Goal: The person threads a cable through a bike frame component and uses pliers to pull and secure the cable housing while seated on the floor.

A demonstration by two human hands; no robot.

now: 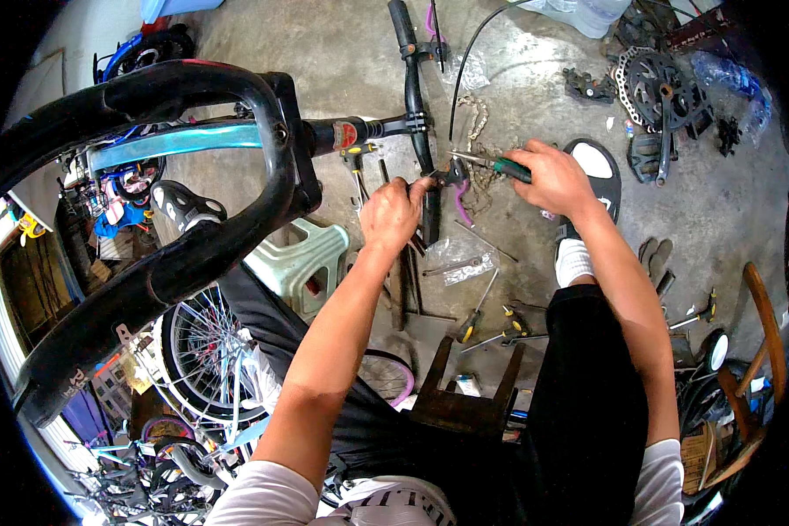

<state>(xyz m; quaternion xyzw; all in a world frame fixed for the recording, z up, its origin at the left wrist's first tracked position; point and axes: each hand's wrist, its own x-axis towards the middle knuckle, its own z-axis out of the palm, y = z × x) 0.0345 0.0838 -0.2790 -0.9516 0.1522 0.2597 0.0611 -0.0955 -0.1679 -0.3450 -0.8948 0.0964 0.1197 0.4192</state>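
A black bicycle handlebar (414,86) runs from far to near in the middle, joined by its stem to a black fork and a teal frame tube (180,149). My left hand (393,212) is closed at the near half of the bar, thumb and fingers against it beside the brake lever clamp. A purple brake lever (462,203) hangs from that clamp. In my right hand (550,178) is a screwdriver (510,168) with a green and black handle. Its thin metal shaft points left to the lever's clamp, where a black cable (456,79) comes down. Whether the tip touches is unclear.
A chain (475,118) and clear plastic bags lie on the concrete beyond the bar. Cranks with a chainring (653,88) lie far right. A pale green stool (302,263) stands left; yellow-handled tools (469,326) and a wooden stool (456,408) are near my legs. A large black tire (175,272) fills the left.
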